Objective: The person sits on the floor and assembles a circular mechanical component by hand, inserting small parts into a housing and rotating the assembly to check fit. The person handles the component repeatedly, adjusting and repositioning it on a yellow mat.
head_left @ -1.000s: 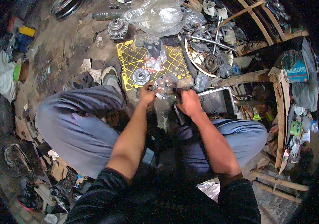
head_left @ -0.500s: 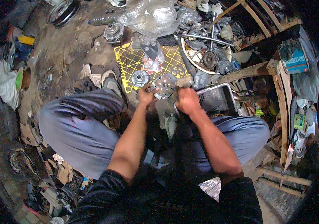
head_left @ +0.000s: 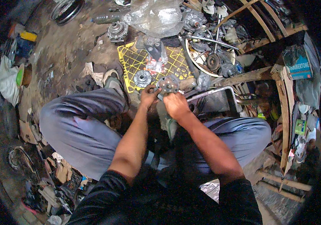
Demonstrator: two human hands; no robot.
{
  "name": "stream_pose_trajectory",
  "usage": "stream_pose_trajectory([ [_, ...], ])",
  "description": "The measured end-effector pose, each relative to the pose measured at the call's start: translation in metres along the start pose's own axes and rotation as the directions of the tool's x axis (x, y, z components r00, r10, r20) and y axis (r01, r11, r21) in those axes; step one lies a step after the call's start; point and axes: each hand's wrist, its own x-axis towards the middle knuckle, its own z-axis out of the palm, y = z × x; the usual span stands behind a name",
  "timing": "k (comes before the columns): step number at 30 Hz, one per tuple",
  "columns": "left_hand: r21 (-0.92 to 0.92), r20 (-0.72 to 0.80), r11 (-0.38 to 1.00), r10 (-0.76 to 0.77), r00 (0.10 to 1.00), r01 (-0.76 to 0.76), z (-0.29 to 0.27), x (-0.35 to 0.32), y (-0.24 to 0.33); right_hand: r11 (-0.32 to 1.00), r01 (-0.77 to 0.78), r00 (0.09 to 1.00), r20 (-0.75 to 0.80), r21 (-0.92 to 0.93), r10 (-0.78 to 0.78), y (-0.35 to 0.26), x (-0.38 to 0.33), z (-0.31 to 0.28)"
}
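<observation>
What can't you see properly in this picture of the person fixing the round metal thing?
- Head view: the underside of the round metal part, covered by the left hand and right hand.
- Head view: the fingers' exact grip, too small and curled under to tell.
- Head view: the tyre, cut off by the top edge.
- Head view: what the clear plastic sheet covers.

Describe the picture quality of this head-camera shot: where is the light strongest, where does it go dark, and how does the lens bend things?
Head view: daylight falls brightest on the clear plastic sheet and the yellow grid tray; the rim fades to a black fisheye vignette; the wooden beam at right curves with the lens; the left hand, right hand and the round metal part they hold are fairly sharp, though fine detail is soft.
</observation>
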Motion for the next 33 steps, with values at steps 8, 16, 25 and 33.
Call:
stream_pose_trajectory([
  [8,-0.115,0.042,0.993,0.005,0.999,0.0,-0.003,-0.002,-0.006,0.996,-0.016,0.976,-0.214,0.086,0.034,0.017,0.004,0.019],
  [16,-0.102,-0.042,0.994,0.024,0.999,-0.028,0.006,-0.021,0.0,0.965,-0.221,0.975,0.035,0.142,0.219,0.021,-0.002,0.023],
  [25,-0.014,-0.099,0.99,0.141,0.985,-0.143,0.013,0.0,-0.021,0.953,-0.298,0.954,0.047,0.048,0.296,0.023,0.002,0.033],
  [33,-0.013,-0.103,0.99,0.136,0.985,-0.138,0.017,-0.009,-0.01,0.964,-0.267,0.961,0.076,-0.013,0.267,0.017,-0.003,-0.015],
])
